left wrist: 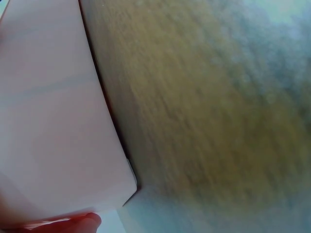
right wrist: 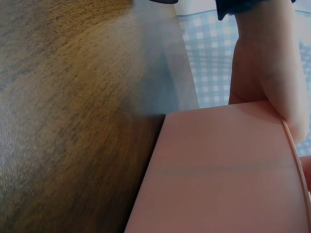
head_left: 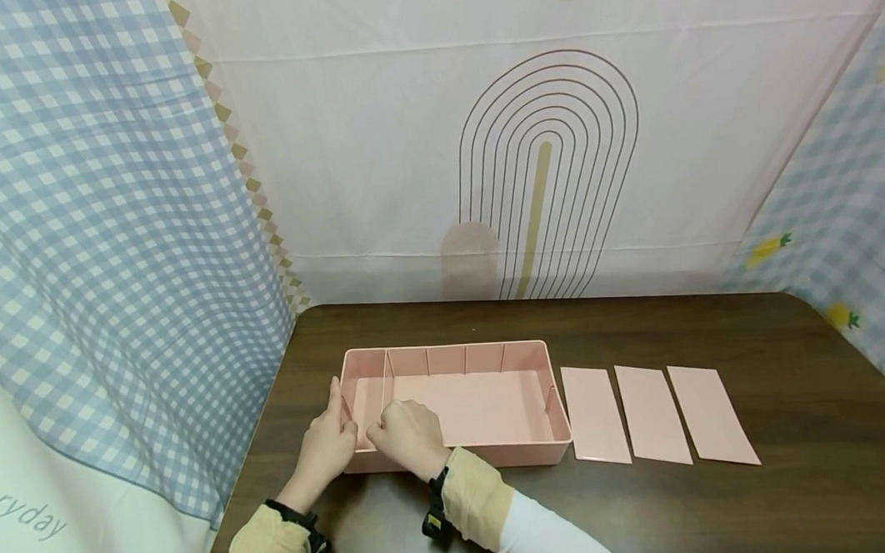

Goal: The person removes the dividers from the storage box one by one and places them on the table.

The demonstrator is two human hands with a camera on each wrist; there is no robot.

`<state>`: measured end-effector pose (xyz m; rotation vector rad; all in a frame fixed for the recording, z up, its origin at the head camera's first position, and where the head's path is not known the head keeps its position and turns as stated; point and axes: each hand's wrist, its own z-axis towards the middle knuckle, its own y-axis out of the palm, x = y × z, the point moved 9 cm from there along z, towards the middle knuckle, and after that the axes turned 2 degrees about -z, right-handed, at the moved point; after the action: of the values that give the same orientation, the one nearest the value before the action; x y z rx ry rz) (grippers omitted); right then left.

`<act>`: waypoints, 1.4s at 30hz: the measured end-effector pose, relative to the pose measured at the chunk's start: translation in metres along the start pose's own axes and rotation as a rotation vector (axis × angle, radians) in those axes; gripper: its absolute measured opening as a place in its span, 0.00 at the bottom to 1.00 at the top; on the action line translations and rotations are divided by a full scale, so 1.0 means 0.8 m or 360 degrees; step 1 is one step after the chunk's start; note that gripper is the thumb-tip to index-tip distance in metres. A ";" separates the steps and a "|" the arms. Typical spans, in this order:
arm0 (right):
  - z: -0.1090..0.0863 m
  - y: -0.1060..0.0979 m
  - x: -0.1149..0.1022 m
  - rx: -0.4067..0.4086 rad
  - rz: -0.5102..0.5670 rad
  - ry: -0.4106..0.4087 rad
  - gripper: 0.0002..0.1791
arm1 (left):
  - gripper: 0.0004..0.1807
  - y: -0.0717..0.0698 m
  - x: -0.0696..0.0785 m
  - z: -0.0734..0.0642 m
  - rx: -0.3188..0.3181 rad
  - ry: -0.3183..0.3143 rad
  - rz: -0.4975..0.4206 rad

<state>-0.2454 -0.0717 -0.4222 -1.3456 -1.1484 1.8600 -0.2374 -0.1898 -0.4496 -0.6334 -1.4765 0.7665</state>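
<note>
A pink rectangular box (head_left: 497, 456) stands on the table with its open side up. Near its left end, a thin pink divider (head_left: 386, 380) spans from the back wall toward the front. My left hand (head_left: 325, 441) holds the box's left end, its index finger stretched along the outside of that wall. Curled over the front rim, my right hand (head_left: 412, 437) pinches the divider's near end; its fingertips are partly hidden. The left wrist view shows the box's outer wall (left wrist: 58, 136) close up. Seen from the right wrist, the left hand (right wrist: 272, 77) lies against the box corner.
Three flat pink panels, a left one (head_left: 597, 414), a middle one (head_left: 653, 416) and a right one (head_left: 713, 415), lie side by side right of the box. The dark wooden table (head_left: 812, 457) has patterned cloth behind it and at both sides.
</note>
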 end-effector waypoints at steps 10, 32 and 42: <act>0.001 0.000 0.000 0.0028 -0.0007 -0.0014 0.24 | 0.39 0.000 0.001 -0.001 0.0002 -0.0003 -0.0009; -0.001 -0.007 -0.002 0.0101 0.0070 -0.0052 0.23 | 0.39 0.000 0.002 0.000 -0.0005 0.0001 0.0004; 0.000 -0.010 -0.003 0.0153 0.0089 -0.0063 0.22 | 0.39 -0.001 0.003 -0.001 0.0000 0.0008 0.0003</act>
<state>-0.2449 -0.0699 -0.4140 -1.3054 -1.0369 1.9640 -0.2368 -0.1883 -0.4477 -0.6363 -1.4712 0.7658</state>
